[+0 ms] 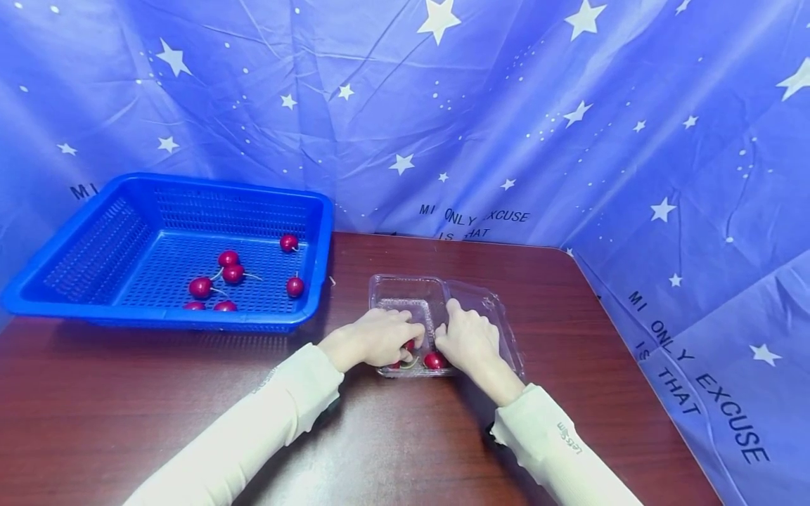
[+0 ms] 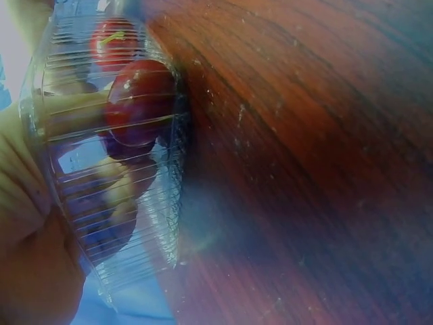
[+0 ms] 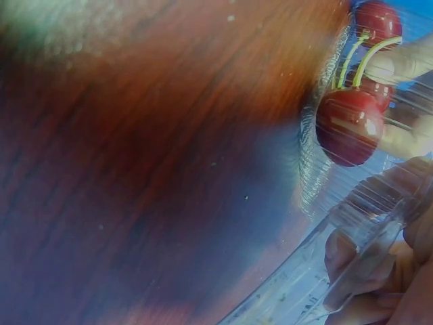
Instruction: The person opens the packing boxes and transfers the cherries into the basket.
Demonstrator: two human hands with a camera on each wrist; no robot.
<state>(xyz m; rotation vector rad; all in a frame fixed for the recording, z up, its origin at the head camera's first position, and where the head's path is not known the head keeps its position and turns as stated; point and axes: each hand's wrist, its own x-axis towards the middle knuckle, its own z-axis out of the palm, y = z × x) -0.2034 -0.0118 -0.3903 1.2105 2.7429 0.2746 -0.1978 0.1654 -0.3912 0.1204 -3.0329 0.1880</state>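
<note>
A clear plastic clamshell box (image 1: 411, 281) lies opened on the table, its lid (image 1: 506, 330) folded out to the right. My left hand (image 1: 380, 336) reaches down inside, thumb and fingers around a red cherry (image 1: 408, 345) near the box's front wall. Another cherry (image 1: 434, 360) lies in the front right corner, and one beneath the left hand is mostly hidden. Through the ribbed wall, the right wrist view shows a cherry (image 3: 350, 126) with a green stem close to the left fingertips. My right hand (image 1: 470, 339) grips the box's right side by the hinge, its fingers curled over the edge.
A blue plastic basket (image 1: 323, 246) stands at the back left with several stemmed cherries (image 1: 233, 273) inside. The brown wooden table (image 1: 392, 436) ends at its right edge near a blue star-printed cloth (image 1: 481, 105), which hangs behind and to the right.
</note>
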